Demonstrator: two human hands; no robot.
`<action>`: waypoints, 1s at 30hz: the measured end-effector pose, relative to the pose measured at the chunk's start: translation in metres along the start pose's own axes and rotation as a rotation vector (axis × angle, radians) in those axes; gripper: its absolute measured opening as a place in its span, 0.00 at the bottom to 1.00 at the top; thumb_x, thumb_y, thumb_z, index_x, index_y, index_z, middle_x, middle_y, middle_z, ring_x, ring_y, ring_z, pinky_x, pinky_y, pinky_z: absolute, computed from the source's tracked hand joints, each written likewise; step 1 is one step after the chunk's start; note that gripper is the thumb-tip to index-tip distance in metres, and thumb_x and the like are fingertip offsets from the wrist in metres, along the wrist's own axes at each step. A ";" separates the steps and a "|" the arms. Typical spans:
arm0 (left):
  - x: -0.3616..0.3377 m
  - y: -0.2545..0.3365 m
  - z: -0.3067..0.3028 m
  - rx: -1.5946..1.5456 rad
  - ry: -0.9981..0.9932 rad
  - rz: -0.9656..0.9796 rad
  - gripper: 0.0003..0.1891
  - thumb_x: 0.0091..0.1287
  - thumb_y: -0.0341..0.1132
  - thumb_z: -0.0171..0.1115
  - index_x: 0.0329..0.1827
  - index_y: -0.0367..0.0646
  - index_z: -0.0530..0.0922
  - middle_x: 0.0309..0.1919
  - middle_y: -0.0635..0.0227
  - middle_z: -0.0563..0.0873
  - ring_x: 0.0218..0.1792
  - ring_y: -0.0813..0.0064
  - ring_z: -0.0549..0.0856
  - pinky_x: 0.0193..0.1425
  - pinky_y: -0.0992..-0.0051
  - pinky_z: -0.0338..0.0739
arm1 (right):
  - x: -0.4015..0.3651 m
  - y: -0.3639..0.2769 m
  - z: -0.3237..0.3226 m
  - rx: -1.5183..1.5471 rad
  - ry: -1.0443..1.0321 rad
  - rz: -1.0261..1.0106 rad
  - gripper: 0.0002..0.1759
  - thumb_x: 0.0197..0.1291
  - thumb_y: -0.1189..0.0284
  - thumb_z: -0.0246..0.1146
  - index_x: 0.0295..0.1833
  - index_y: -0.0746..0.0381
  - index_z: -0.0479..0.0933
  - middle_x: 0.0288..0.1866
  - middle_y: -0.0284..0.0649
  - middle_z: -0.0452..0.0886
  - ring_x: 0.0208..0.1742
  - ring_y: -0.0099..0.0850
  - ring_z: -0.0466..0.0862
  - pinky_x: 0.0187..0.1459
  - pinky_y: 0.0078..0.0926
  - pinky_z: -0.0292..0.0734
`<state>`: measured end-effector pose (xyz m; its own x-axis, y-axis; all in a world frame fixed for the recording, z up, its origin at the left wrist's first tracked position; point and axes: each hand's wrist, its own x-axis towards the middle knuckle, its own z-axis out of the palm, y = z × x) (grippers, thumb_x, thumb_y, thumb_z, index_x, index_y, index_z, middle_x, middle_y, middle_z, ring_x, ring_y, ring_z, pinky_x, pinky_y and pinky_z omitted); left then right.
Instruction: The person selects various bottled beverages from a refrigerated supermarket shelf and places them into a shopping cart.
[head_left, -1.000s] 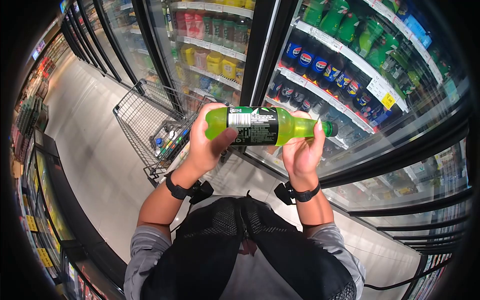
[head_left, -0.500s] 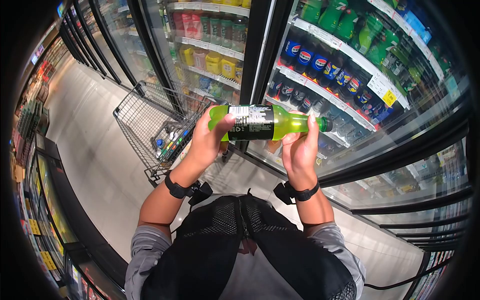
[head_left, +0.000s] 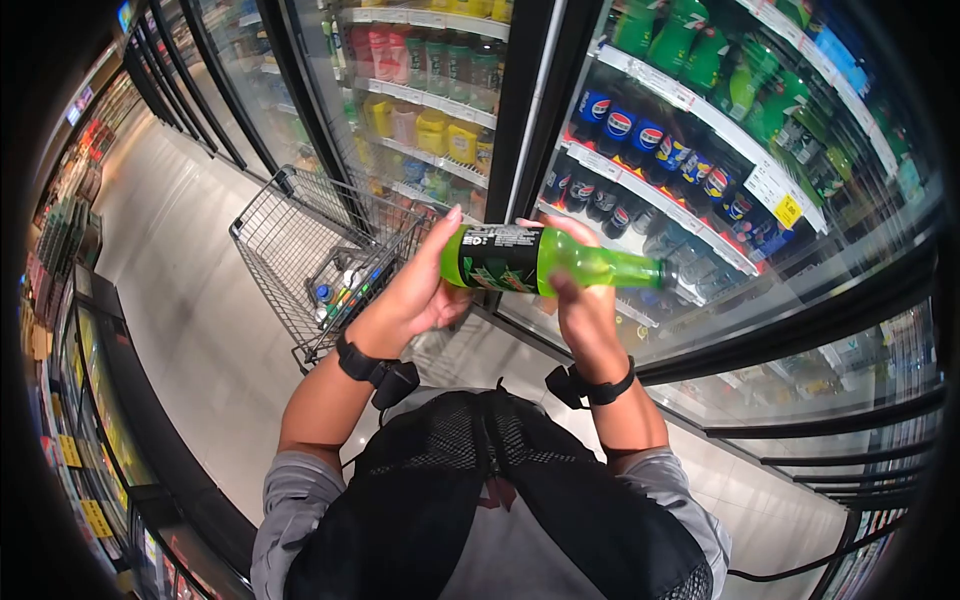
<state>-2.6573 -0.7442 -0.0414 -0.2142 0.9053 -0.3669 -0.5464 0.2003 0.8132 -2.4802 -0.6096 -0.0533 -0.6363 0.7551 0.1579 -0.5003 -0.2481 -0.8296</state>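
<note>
A green soda bottle (head_left: 495, 258) with a black label lies sideways in front of my chest, its green cap end pointing right and blurred. My left hand (head_left: 420, 288) cups the bottle's base, thumb along the upper edge and fingers underneath. My right hand (head_left: 588, 320) is closed around the shoulder, the thumb in front and fingers behind. Part of the label's lettering faces me, too small to read fully. Black straps with small boxes circle both wrists.
A wire shopping cart (head_left: 290, 250) stands to the left, with several items at its near end. On the right, cooler shelves hold cola bottles (head_left: 618, 128) and green bottles (head_left: 680, 40). A glass door (head_left: 420, 110) stands ahead; a low display case (head_left: 130, 430) runs along the left.
The bottle has been rolled so its barcode side turned away and the front lettering shows. My right hand shifted from the neck to the shoulder, and my left thumb moved off the label.
</note>
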 end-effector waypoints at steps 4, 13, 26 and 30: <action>0.021 -0.025 -0.019 -0.222 -0.108 -0.097 0.36 0.69 0.74 0.47 0.43 0.47 0.82 0.15 0.68 0.80 0.08 0.79 0.74 0.09 0.78 0.67 | 0.003 0.016 0.019 -0.228 -0.313 -0.105 0.46 0.41 0.74 0.81 0.69 0.62 0.68 0.68 0.42 0.78 0.66 0.31 0.77 0.69 0.35 0.71; -0.023 -0.031 -0.075 0.990 0.497 0.718 0.36 0.60 0.46 0.74 0.69 0.40 0.73 0.27 0.67 0.81 0.23 0.73 0.79 0.31 0.72 0.75 | 0.040 0.139 0.027 -0.962 -0.554 -0.212 0.37 0.41 0.67 0.79 0.60 0.61 0.76 0.54 0.45 0.82 0.57 0.44 0.83 0.59 0.38 0.77; -0.022 0.062 -0.305 1.142 1.043 0.497 0.16 0.60 0.42 0.73 0.31 0.38 0.79 0.18 0.50 0.82 0.23 0.48 0.85 0.28 0.60 0.79 | 0.115 0.315 0.123 -1.159 -0.732 -0.278 0.41 0.55 0.57 0.75 0.69 0.67 0.68 0.65 0.52 0.76 0.64 0.53 0.76 0.66 0.48 0.69; 0.046 0.028 -0.437 1.313 1.077 0.470 0.15 0.61 0.41 0.71 0.34 0.38 0.78 0.20 0.48 0.82 0.26 0.44 0.84 0.32 0.52 0.78 | 0.121 0.369 0.076 -1.477 -0.668 -0.248 0.26 0.56 0.61 0.72 0.57 0.63 0.77 0.56 0.49 0.81 0.57 0.49 0.80 0.59 0.46 0.72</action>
<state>-3.0363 -0.8605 -0.2328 -0.8344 0.4509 0.3169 0.5504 0.6510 0.5227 -2.7864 -0.6562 -0.3001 -0.9527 0.2083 0.2214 0.0896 0.8884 -0.4503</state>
